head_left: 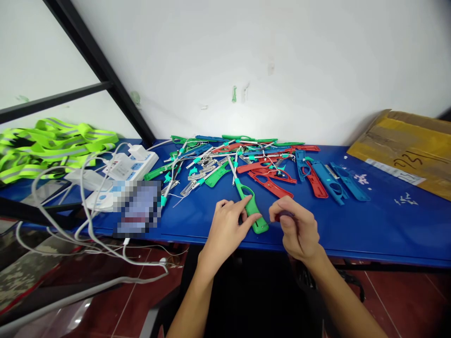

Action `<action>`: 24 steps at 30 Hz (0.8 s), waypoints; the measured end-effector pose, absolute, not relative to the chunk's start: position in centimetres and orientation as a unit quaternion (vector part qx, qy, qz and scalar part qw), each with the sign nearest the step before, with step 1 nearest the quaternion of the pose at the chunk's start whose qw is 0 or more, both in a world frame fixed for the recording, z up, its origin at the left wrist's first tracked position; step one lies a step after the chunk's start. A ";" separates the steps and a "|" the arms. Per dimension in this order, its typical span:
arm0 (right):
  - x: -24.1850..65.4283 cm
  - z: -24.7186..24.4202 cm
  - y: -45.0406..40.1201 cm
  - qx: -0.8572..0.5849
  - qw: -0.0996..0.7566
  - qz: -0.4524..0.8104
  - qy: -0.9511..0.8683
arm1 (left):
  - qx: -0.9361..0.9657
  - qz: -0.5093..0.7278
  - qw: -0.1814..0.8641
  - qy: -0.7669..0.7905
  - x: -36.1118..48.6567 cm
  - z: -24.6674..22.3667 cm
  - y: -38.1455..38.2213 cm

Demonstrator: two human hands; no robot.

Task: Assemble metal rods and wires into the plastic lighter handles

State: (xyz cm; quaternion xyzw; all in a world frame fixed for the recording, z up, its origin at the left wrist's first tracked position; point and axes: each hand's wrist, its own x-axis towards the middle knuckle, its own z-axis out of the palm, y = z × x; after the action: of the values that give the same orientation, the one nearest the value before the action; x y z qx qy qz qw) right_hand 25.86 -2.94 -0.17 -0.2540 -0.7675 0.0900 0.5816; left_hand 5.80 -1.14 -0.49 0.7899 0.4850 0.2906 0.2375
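Note:
A green long-necked lighter (251, 207) lies on the blue table near its front edge, its metal tube pointing away from me. My left hand (230, 219) pinches the lighter's handle between thumb and index finger, pressing it to the table. In my right hand (298, 227) is a screwdriver (286, 214) with a dark reddish handle, mostly hidden by my curled fingers. Its thin shaft reaches left to the handle's lower end, by a small hole. Just beyond lie red casing halves (270, 184) and a pile of lighter parts (211, 164) with tubes and wires.
Blue casing halves (348, 180) and white bits (405, 200) lie to the right, before a cardboard box (405, 152). On the left are a power strip (136, 164) with tangled cables, a blurred phone (139, 209) and yellow reflective straps (52, 145). A white wall stands behind.

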 end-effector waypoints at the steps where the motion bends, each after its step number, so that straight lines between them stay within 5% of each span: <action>1: 25.9 0.0 -3.1 -0.253 0.578 0.095 -0.770 | 0.790 0.289 0.239 0.484 5.8 -0.5 -1.1; 24: 26.4 1.0 -3.4 -0.274 0.584 0.105 -0.757 | 0.787 0.286 0.236 0.493 5.9 -0.6 -1.1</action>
State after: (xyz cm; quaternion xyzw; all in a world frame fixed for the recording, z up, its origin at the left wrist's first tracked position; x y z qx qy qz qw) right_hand 26.36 -3.40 0.99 -0.2739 -0.7570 0.1053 0.5839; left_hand 5.86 -1.14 -0.56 0.7875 0.4926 0.2858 0.2356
